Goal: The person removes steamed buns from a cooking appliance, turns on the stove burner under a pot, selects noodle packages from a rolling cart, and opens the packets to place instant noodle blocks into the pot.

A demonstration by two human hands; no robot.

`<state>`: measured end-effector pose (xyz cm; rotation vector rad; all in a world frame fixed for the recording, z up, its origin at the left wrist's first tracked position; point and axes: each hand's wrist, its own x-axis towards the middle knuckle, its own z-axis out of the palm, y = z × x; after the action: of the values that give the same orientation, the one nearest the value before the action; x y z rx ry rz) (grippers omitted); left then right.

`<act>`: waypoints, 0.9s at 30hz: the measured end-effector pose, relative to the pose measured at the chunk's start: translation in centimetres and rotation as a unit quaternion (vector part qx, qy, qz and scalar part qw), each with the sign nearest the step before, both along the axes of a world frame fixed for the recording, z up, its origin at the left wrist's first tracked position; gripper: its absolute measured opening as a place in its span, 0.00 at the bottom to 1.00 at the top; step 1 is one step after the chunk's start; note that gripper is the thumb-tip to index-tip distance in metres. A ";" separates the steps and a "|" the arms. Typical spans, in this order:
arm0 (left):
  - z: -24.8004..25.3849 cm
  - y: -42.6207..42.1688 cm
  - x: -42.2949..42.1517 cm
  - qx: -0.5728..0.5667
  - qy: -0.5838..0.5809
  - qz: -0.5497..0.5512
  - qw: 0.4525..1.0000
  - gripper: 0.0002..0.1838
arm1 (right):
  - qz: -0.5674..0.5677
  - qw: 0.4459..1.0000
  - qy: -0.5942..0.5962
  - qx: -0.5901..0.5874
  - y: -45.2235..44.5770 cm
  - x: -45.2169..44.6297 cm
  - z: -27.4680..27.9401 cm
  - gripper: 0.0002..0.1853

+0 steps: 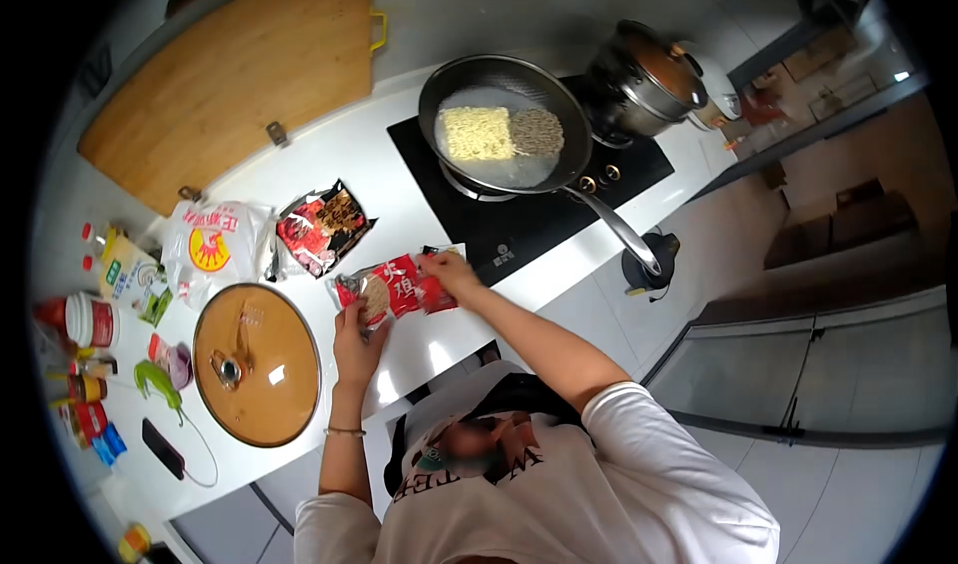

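A red instant noodle packet (404, 286) with white lettering is held flat over the white counter, between my two hands. My left hand (356, 346) grips its left end, where a noodle block shows through. At the other end my right hand (452, 277) has its fingers closed on the packet's top right part. Just behind lies a black and red noodle wrapper (324, 229). In the frying pan (499, 73) on the stove, a pale yellow noodle block (477, 133) and a darker brownish block (537, 132) sit side by side in cloudy liquid.
The pan's handle (621, 233) juts over the counter's front edge. A lidded pot (639, 90) stands behind it on the black cooktop (519, 240). Leftward are a glass lid (289, 394), a white plastic bag (205, 220), a green pepper (157, 384), a phone (163, 449) and several containers.
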<state>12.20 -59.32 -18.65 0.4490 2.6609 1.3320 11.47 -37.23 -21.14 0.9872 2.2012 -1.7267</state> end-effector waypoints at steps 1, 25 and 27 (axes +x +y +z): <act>0.0 0.0 0.2 0.002 0.002 -0.007 1.000 0.26 | 0.014 0.997 0.018 0.068 -0.7 0.0 0.1 0.25; -3.0 0.3 1.9 0.057 0.039 0.125 0.990 0.40 | 0.023 0.921 -0.073 0.383 -4.6 4.8 1.1 0.51; -2.0 0.8 1.5 0.108 0.001 0.188 0.976 0.42 | 0.028 0.918 -0.080 0.388 -5.1 5.2 0.9 0.52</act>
<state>13.67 -58.49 -20.69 -0.0411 2.7059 1.7318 16.65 -42.34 -20.25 1.1229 2.7973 -0.6692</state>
